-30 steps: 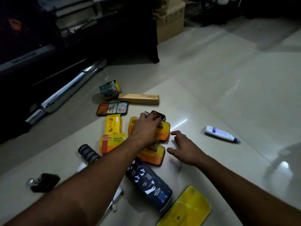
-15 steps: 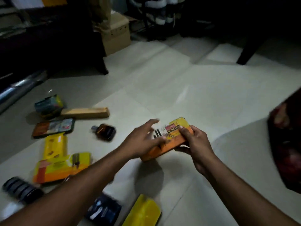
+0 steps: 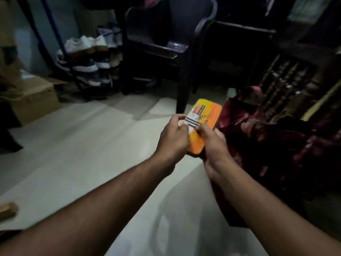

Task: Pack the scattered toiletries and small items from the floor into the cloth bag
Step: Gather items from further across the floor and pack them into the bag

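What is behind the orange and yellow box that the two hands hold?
Behind the orange and yellow box lies dark red cloth, probably the bag, and a dark chair leg. The left hand and right hand cover its lower part.

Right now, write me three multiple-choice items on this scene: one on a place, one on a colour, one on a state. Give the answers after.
1. Where is the dark red cloth bag?
A. on the chair
B. on the floor, right of the hands
C. on the shoe rack

2. What colours is the held box?
A. blue and white
B. green
C. orange and yellow

3. How is the box held?
A. by both hands
B. by the left hand only
C. it lies on the floor

Answers: 1 B, the bag slumps on the floor beside the right hand. 2 C, its top face is orange with a yellow part. 3 A, the left hand and the right hand grip it off the floor.
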Demonstrator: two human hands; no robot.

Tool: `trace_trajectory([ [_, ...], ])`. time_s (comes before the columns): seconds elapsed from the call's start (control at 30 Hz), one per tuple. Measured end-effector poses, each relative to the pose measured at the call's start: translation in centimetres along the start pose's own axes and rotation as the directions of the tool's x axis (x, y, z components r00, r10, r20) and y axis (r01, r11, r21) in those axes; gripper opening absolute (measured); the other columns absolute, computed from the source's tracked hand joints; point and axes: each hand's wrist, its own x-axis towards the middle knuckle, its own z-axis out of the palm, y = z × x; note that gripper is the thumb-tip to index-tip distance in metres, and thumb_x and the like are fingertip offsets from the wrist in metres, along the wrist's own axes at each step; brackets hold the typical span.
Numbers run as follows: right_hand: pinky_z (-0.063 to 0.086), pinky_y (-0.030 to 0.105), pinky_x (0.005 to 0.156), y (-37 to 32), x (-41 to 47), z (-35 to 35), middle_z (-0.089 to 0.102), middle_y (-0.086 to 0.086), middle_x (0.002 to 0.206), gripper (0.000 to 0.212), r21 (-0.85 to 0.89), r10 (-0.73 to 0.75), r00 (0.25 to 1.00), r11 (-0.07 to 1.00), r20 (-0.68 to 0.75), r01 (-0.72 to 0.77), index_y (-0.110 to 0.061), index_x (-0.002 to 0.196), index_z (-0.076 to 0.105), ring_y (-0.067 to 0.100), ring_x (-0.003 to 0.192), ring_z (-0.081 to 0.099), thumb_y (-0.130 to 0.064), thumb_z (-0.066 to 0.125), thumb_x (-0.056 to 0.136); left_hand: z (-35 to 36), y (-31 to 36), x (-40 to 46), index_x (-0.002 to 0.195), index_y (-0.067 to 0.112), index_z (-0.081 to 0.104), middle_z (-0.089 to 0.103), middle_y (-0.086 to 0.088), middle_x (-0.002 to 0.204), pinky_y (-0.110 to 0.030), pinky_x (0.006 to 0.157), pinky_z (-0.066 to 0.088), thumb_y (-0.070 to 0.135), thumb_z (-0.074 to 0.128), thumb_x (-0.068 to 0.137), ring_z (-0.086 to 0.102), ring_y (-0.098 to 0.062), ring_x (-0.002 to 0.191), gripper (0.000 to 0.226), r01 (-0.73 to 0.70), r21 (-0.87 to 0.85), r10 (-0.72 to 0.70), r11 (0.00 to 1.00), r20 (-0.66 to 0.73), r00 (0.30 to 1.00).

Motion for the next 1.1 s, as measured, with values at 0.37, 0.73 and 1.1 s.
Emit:
trace_trajectory([
  [0.37,0.054,0.048,0.098,-13.2,5.4,-9.3,0.068,0.006,0.12,0.047,-0.05,-0.415,0.749,0.888,-0.516,0.458,-0.028,0.125,0.054,0.024,0.107,0.069,-0.029,0.071,0.08,12.9,7.2,-2.5,0.15,0.048,0.037,0.056,0.013,0.14,-0.04,0.098,0.055,0.035,0.049,0.105,0.061,-0.008,0.121,0.048,-0.092,-0.202,0.115,0.975,0.109,0.987],
  [0.73,0.046,0.02,0.079,-8.1,6.5,-17.0,0.06,0.005,0.113,0.028,-0.215,-0.382,0.688,0.923,-0.617,0.32,-0.022,0.109,0.048,0.024,0.105,0.062,-0.003,0.058,0.092,14.8,3.2,-4.2,0.151,0.051,0.028,0.046,0.012,0.145,-0.017,0.07,0.052,0.03,0.06,0.102,0.064,-0.008,0.11,0.062,-0.02,0.057,0.003,0.998,0.294,0.956],
  [1.1,0.027,0.057,0.119,-8.2,6.6,-16.2,0.064,-0.002,0.12,0.04,-0.567,-0.6,0.647,0.768,-0.472,0.298,-0.025,0.106,0.065,0.018,0.122,0.057,0.006,0.05,0.087,11.4,1.6,-2.4,0.148,0.049,0.035,0.051,0.013,0.141,-0.033,0.088,0.057,0.033,0.064,0.099,0.067,-0.01,0.105,0.059,-0.032,0.151,-0.007,0.988,0.251,0.968],
])
